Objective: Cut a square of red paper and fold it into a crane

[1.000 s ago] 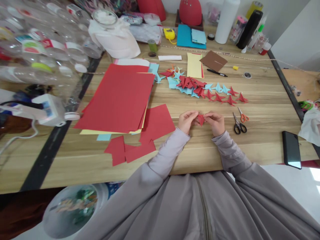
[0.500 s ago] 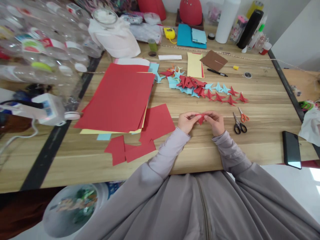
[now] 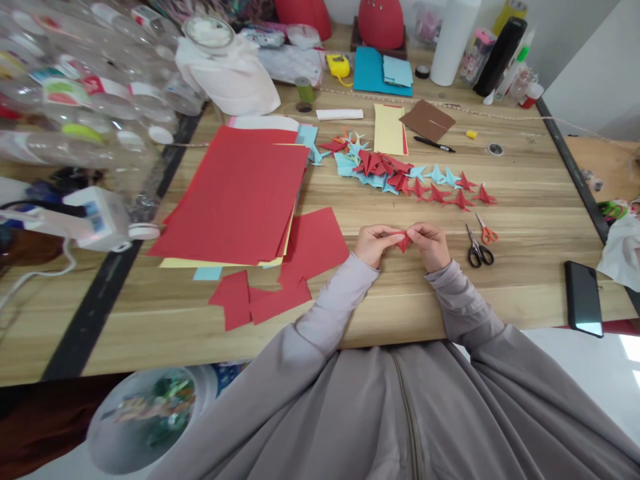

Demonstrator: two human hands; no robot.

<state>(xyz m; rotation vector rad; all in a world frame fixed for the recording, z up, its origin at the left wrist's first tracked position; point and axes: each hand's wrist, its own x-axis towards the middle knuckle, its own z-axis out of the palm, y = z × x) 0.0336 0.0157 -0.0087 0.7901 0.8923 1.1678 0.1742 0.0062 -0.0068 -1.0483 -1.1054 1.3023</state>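
A small folded red paper (image 3: 403, 244) is pinched between both hands above the wooden table. My left hand (image 3: 373, 245) grips its left side with thumb and fingers. On its right side, my right hand (image 3: 431, 247) holds it by the fingertips. Beyond the hands lie folded red paper pieces (image 3: 370, 163) and light blue ones (image 3: 437, 175), some heaped and some spread in rows to the right. Black scissors (image 3: 479, 251) and orange scissors (image 3: 487, 231) rest just right of my right hand.
Left of the hands are a stack of red sheets (image 3: 235, 193) and cut red pieces (image 3: 280, 302). A phone (image 3: 584, 299) lies at the right edge. Plastic bottles (image 3: 100, 93) crowd the far left; a brown sheet (image 3: 428, 121) and pen (image 3: 434, 144) lie farther back.
The fingertips have shifted slightly on the red paper, and its lower point shows a little farther right. Both hands still hold it.
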